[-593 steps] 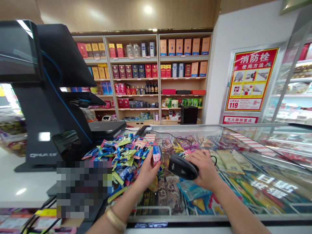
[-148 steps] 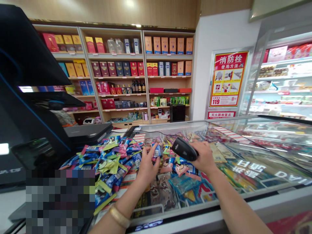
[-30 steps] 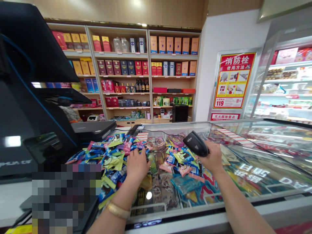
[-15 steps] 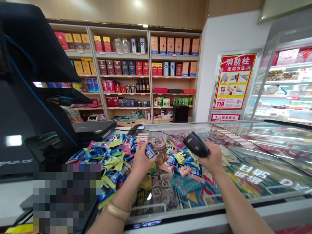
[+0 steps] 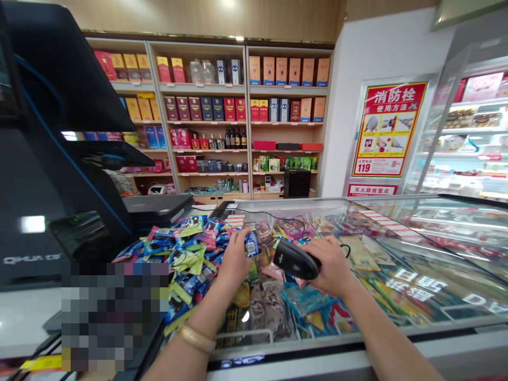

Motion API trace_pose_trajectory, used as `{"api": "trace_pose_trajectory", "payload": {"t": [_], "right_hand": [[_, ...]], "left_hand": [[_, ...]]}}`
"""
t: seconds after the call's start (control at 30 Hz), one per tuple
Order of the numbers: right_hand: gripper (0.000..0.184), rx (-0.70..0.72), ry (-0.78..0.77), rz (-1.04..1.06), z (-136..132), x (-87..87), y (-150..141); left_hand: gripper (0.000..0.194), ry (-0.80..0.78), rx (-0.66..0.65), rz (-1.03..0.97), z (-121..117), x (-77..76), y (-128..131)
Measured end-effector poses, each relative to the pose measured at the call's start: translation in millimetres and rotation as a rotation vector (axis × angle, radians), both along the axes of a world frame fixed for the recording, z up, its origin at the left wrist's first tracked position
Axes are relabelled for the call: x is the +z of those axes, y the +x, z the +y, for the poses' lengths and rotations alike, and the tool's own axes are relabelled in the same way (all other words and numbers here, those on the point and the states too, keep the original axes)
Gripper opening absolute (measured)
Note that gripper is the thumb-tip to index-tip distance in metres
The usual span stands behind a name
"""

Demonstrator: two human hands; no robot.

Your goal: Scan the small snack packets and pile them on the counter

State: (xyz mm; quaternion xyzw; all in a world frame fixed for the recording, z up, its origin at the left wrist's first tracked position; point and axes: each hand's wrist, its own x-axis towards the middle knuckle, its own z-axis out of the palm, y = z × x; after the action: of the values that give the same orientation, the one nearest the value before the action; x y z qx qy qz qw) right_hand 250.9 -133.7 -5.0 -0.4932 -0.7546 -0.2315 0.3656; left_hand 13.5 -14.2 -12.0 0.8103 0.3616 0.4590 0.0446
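My left hand pinches a small blue snack packet, its barcode turned toward the scanner. In my right hand is a black handheld barcode scanner, its head pointing left at the packet with a short gap between. To the left of my left hand lies a heap of blue, green and pink snack packets on the glass. Behind and under the scanner sits a smaller group of similar packets, mostly hidden by the scanner and my right hand.
Beneath is a glass-topped freezer holding bagged ice creams. A black checkout terminal stands at the left, beside a dark flat box. The scanner's cable runs back over the glass. Shelves of boxed bottles line the far wall.
My left hand has lifted a packet from the heap and turned its barcode to the right. The scanner has moved left and down toward it. Earlier, the smaller group right of centre grew.
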Motion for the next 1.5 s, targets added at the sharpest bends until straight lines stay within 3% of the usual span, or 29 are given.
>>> {"api": "trace_pose_trajectory", "payload": {"t": [0.33,0.63,0.77,0.97,1.07,1.23,1.37,1.5], "right_hand": [[0.031,0.012,-0.129,-0.039,0,2.1,-8],[0.025,0.010,-0.135,-0.054,0,2.4,-11],[0.029,0.002,-0.048,-0.016,1,0.0,-4],[0.019,-0.163,0.225,0.101,6,-4.2,28],[0.019,-0.240,0.306,0.168,9,-7.5,44],[0.020,-0.294,0.303,0.221,11,-12.4,52],[0.020,-0.292,0.304,0.184,12,-12.9,49],[0.019,-0.285,0.306,0.170,12,-12.8,47]], "left_hand": [[0.069,0.005,-0.027,0.054,-3,-2.9,4],[0.065,-0.027,-0.039,0.041,-4,-1.9,5],[0.063,-0.051,-0.061,-0.013,-4,-2.1,5],[0.038,-0.199,-0.157,-0.109,-11,-11.2,14],[0.036,-0.214,-0.203,-0.052,-16,-18.8,20],[0.050,-0.184,-0.214,0.087,-19,-26.5,26],[0.061,-0.240,-0.247,0.216,-21,-26.7,24],[0.058,-0.259,-0.308,0.376,-28,-24.0,22]]}}
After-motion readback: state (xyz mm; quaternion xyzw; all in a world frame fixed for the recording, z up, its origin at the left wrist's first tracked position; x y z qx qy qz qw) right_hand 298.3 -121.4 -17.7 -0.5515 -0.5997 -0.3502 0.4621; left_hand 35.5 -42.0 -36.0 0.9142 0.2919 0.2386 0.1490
